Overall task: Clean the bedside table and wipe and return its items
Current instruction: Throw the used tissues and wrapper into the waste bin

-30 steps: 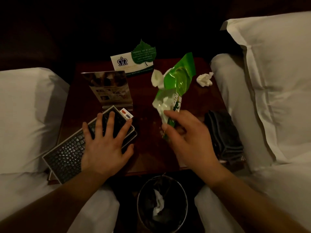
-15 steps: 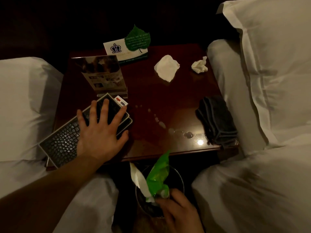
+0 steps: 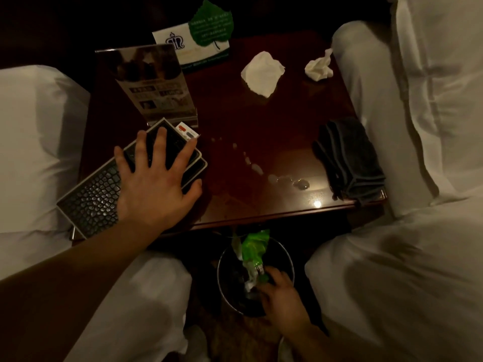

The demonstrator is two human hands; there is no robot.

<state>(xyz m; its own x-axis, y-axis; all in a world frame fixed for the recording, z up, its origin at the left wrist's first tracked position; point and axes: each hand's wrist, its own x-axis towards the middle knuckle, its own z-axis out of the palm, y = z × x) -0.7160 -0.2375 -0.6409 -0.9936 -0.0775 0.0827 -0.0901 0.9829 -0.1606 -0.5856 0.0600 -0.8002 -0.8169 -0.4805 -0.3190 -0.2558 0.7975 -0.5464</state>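
The dark wooden bedside table [image 3: 274, 121] stands between two beds. My left hand [image 3: 156, 186] lies flat, fingers spread, on a black textured tray [image 3: 88, 202] at the table's left front corner. My right hand [image 3: 282, 296] is down in the round waste bin [image 3: 224, 291] below the table's front edge, gripping a green and white wrapper [image 3: 254, 249] that sticks up out of the bin. Two crumpled white tissues [image 3: 262, 73] [image 3: 318, 66] lie at the back of the table. A folded dark grey cloth [image 3: 350, 160] rests at the right edge. Drops of liquid [image 3: 277, 177] glisten near the front.
An acrylic sign stand [image 3: 151, 84] is at the left back, with a small card [image 3: 187, 130] by its base. A white card with a green leaf card [image 3: 209, 27] leans at the rear. White bedding [image 3: 418, 126] flanks the table on the right, a white pillow [image 3: 34, 142] on the left.
My right hand carried the green wrapper off the table, down over the front edge and into the bin. The view tipped downward. My left hand stayed on the tray.
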